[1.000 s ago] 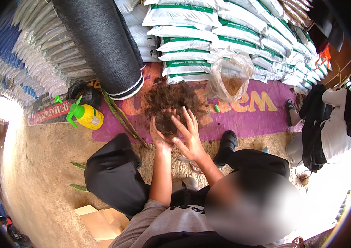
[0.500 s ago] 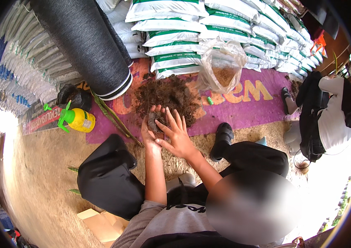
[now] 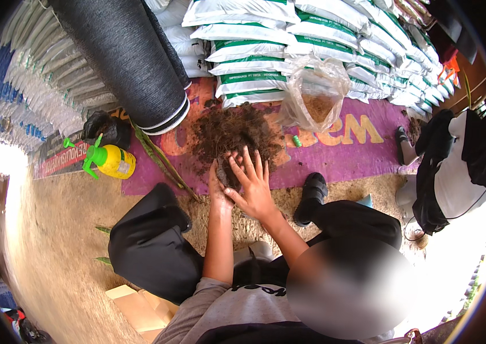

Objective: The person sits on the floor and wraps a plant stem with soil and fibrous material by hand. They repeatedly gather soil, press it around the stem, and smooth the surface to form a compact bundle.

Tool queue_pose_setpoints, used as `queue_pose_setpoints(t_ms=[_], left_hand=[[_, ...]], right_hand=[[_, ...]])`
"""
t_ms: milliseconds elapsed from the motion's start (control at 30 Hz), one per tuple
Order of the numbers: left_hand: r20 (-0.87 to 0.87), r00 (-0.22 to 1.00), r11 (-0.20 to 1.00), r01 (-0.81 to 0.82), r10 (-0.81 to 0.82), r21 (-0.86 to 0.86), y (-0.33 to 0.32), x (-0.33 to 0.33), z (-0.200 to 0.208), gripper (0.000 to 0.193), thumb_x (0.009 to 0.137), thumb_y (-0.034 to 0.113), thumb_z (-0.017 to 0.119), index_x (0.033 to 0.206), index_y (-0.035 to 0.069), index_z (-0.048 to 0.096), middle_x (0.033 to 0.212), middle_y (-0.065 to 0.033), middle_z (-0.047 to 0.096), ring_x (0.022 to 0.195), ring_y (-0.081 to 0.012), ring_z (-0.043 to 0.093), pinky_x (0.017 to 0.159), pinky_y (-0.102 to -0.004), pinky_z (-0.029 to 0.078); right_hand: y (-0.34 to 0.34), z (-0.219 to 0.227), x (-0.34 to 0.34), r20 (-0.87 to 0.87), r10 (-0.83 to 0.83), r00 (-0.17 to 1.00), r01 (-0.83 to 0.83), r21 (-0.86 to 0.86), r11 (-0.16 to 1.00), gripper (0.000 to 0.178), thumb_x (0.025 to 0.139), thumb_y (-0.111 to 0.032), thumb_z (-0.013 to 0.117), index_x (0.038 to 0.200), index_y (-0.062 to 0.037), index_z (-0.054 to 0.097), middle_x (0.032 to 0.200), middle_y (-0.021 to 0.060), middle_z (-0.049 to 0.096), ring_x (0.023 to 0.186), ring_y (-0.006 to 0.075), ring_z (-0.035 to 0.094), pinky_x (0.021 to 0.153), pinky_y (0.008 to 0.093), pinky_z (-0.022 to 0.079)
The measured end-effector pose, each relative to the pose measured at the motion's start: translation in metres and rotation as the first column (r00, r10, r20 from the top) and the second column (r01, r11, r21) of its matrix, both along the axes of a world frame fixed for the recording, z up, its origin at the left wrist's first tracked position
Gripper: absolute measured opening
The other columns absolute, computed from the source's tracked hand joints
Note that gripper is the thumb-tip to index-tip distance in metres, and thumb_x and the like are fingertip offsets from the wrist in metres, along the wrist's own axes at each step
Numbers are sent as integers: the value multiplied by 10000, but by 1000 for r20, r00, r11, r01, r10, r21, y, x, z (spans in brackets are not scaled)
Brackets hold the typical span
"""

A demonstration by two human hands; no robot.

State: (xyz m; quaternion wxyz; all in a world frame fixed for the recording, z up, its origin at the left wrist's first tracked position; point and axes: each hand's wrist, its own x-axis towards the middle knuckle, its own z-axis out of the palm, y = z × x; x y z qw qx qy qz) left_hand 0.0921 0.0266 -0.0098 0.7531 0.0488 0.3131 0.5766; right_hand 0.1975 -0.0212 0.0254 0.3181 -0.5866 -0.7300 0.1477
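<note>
Dark, fibrous soil (image 3: 240,129) lies heaped on a purple printed sheet in front of me. At its near edge my left hand (image 3: 220,186) is palm up, fingers curled round a dark clump of soil (image 3: 229,173). My right hand (image 3: 254,186) rests against that clump from the right, with its fingers stretched out and spread and its thumb across toward the left hand. Part of the clump is hidden by my fingers, so its full shape cannot be seen.
A yellow spray bottle (image 3: 115,161) with a green top and long leaves (image 3: 160,157) lie left. A black roll (image 3: 119,63) hangs over the far left. Behind the soil are a clear bag (image 3: 317,94) and stacked white-green sacks (image 3: 248,57). Another person (image 3: 460,155) is at right.
My hands have shifted slightly. The right hand's fingers have turned to point more away from me, beside the clump. The whole view has moved a little.
</note>
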Motion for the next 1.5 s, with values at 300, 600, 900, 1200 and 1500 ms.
queue_pose_setpoints(t_ms=[300, 600, 900, 1200, 1500], left_hand=[[149, 985, 994, 72, -84, 81, 1, -9, -52, 623, 958, 513, 333, 1405, 86, 409, 1470, -135, 372, 1324, -308, 391, 1073, -496, 332], [124, 992, 993, -34, 19, 115, -1, -8, -27, 470, 993, 420, 366, 1273, 65, 493, 1295, -127, 533, 1188, -262, 530, 972, -425, 453], [23, 977, 967, -211, 210, 144, 15, -34, -29, 431, 983, 411, 404, 1139, 34, 543, 1176, -150, 604, 1109, -286, 580, 950, -400, 484], [52, 954, 953, -298, 296, 54, 15, -61, -41, 471, 972, 412, 412, 1173, 6, 542, 1153, -165, 608, 1102, -303, 580, 972, -416, 464], [158, 974, 974, -184, 163, 132, 16, -59, -64, 443, 966, 369, 426, 1178, -3, 536, 1164, -162, 599, 1069, -318, 577, 962, -426, 464]], right_hand=[[-8, -11, -19, 28, 91, 995, -89, -51, 995, 633, 902, -562, 457, 1432, -219, 416, 1561, 202, 96, 1397, 499, 109, 1054, 690, 94], [-8, -9, -15, -63, 65, 996, -62, 35, 997, 629, 909, -551, 440, 1427, -195, 422, 1563, 189, 103, 1405, 480, 95, 1066, 679, 62], [0, -30, -5, -240, 68, 968, -46, 98, 994, 553, 921, -427, 508, 1369, -104, 482, 1550, 202, 156, 1399, 442, 182, 1112, 578, 141], [8, -36, 19, -535, -170, 828, 180, -33, 983, 461, 940, -269, 515, 1362, -87, 485, 1506, 205, 245, 1388, 379, 247, 1123, 454, 216], [2, -53, -29, -331, 147, 932, -146, 29, 989, 454, 910, -298, 554, 1311, -85, 539, 1503, 222, 254, 1366, 415, 277, 1092, 484, 275]])
